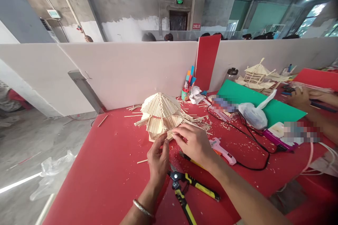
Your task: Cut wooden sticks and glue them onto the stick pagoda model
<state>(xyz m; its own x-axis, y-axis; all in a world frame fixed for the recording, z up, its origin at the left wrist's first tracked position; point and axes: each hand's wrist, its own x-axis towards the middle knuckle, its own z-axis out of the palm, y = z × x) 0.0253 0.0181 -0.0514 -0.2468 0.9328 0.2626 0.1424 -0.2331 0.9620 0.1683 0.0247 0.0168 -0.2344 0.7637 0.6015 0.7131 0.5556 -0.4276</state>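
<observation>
A small pavilion model (160,107) built of thin wooden sticks stands on the red table, with a pointed upper roof and a wider lower roof. At the near side of its base, my left hand (158,156) has thumb and fingers drawn together in a pinch. My right hand (195,143) pinches close beside it, just under the lower roof's edge. What lies between the fingertips is too small to make out. Below the hands, yellow-and-black cutters (194,184) lie with their handles spread. A pink glue gun (224,151) rests right of my right hand.
Loose sticks and chips litter the red table (105,168) around the model. A black cord (253,168) runs from the glue gun. Further right are a green board (282,110), a plastic bag (253,116), another stick model (257,74) and a co-worker's hands (301,96). A white partition (126,74) stands behind.
</observation>
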